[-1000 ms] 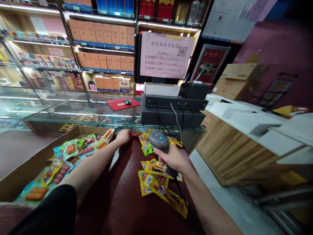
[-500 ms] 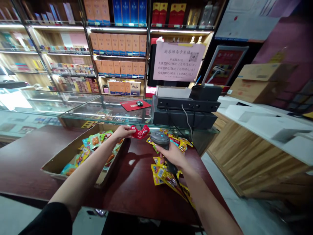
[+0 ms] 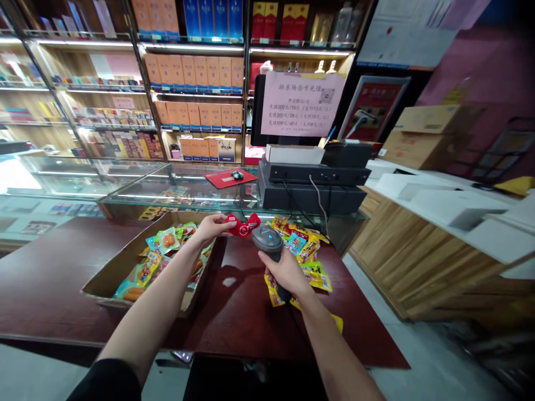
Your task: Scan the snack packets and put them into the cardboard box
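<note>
My left hand (image 3: pixel 212 228) pinches one end of a small red snack packet (image 3: pixel 243 227), lifted above the brown table (image 3: pixel 234 328). The packet bends, with a white round logo and a pale label on it. In my right hand (image 3: pixel 286 270) is a grey handheld barcode scanner (image 3: pixel 267 239), fingers wrapped round its handle. A small blue light glows on the scanner's top, and its head is close to the packet's right end. Yellow snack packets (image 3: pixel 315 277) lie under and beyond my right hand. Left of my left arm, an open cardboard box (image 3: pixel 100 287) holds several colourful snack packets (image 3: pixel 148 267).
Behind the table runs a glass display counter (image 3: pixel 188 184) with a red mouse mat (image 3: pixel 221 178). A black cash drawer (image 3: pixel 309 195) and a screen with a pink notice (image 3: pixel 301 106) stand there. On the right is a wooden cabinet (image 3: pixel 397 250) with a white top.
The red packet and the scanner have come closer together, the packet straightening out somewhat. My right hand has shifted slightly left. The whole view has turned a little.
</note>
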A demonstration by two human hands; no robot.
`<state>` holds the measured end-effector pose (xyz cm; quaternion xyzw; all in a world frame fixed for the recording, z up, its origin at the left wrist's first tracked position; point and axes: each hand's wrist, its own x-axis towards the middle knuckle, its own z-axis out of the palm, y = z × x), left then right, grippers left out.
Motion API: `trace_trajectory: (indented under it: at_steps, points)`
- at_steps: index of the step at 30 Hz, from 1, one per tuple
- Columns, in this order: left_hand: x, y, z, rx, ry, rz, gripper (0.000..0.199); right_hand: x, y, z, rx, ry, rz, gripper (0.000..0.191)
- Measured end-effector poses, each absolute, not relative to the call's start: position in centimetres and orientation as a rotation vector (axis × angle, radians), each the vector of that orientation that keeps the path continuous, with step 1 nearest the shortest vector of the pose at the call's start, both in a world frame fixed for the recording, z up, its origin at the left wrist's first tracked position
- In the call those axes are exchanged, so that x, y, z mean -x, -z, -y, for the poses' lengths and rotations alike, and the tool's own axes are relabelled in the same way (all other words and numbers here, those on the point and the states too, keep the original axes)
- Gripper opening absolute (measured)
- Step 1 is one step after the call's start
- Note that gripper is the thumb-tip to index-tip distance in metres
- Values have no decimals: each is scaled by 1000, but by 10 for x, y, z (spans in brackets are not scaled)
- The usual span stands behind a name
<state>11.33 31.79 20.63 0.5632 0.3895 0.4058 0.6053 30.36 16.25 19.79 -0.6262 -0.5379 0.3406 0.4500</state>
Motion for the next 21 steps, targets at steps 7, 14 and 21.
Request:
trace_trajectory:
  at_steps: [7, 14, 21]
  points:
    - [-111, -206, -318, -1286, -959, -905, 45, -306, -202, -165, 1551, -770, 1407, 27]
    - [-110, -206, -317, -1327, -952, -922, 46, -307, -202, -166, 1576, -742, 1425, 29]
    - [-110, -205, -319, -1330, -939, -919, 44, -309, -200, -165, 1571, -800, 1371, 31]
